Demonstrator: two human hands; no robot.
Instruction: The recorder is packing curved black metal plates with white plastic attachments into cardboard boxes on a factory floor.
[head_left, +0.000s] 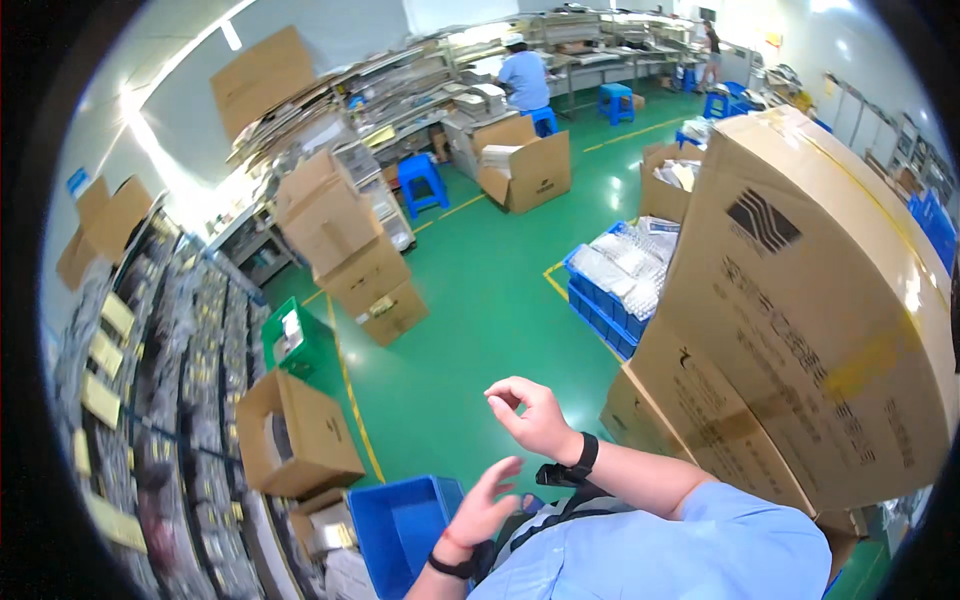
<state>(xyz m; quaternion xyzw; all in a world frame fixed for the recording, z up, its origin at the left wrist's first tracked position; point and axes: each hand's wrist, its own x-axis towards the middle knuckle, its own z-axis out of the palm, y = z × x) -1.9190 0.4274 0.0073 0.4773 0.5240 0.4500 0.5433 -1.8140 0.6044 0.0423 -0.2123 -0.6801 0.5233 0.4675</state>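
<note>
My left hand (484, 508) is low in the view with its fingers stretched and apart, holding nothing. Right beside it stands a blue plastic bin (405, 488). Farther forward, my right hand (532, 413) hangs in the air over the green floor (450, 370). Its fingers curl in towards the thumb, and no object shows in them. Each wrist has a black band, and a small dark device sits at the right one. Neither hand touches any of the things around it.
Tall stacked cartons (800, 300) rise close on my right, with blue crates of wrapped goods (625, 270) beyond. Packed shelves (190, 400) line the left, near an open carton (310, 430), a green crate (300, 340) and more stacked boxes (370, 275). A seated person (523, 78) works farther off.
</note>
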